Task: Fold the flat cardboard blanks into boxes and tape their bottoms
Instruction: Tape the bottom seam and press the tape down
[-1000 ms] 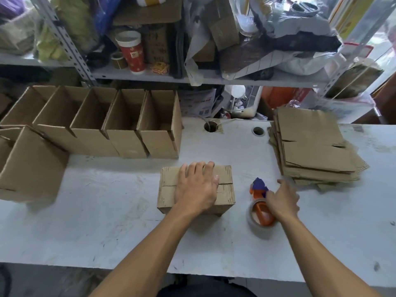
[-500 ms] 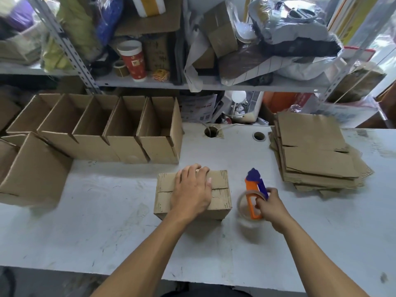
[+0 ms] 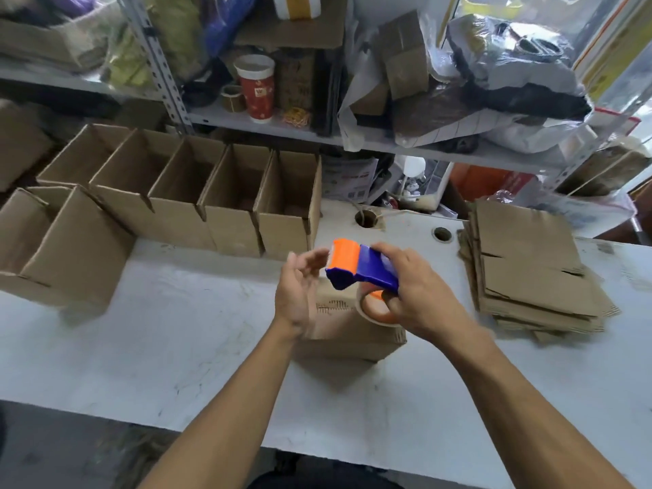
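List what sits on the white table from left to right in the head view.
Row of open boxes → left hand → tape dispenser, gripped by the right hand above the folded box → stack of flat blanks.

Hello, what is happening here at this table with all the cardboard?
A person is making boxes. The right hand grips an orange and blue tape dispenser above a folded box on the white table. The open left hand reaches toward the dispenser's front. The box's flaps look untaped. A row of finished open boxes stands at the back left; a stack of flat blanks waits on the right.
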